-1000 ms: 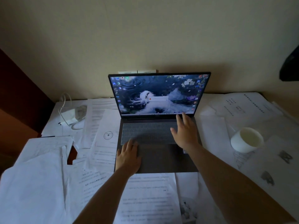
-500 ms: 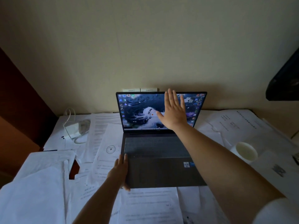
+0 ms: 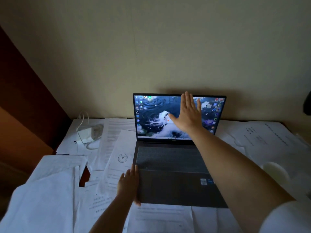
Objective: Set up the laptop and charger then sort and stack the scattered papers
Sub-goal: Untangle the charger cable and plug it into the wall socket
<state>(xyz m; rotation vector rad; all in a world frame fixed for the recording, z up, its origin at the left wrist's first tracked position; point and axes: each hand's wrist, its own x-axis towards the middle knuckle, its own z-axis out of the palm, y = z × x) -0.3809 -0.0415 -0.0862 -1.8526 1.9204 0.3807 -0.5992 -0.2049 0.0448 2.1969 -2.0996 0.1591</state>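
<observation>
laptop open, lit | charger apart, seemingly unplugged | papers scattered, unsorted | right hand fingers straight at screen | left hand fingers straight on base edge

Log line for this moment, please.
laptop: open, screen on | right hand: flat against screen | left hand: on laptop's left edge | charger: back left on papers | papers: unsorted
</observation>
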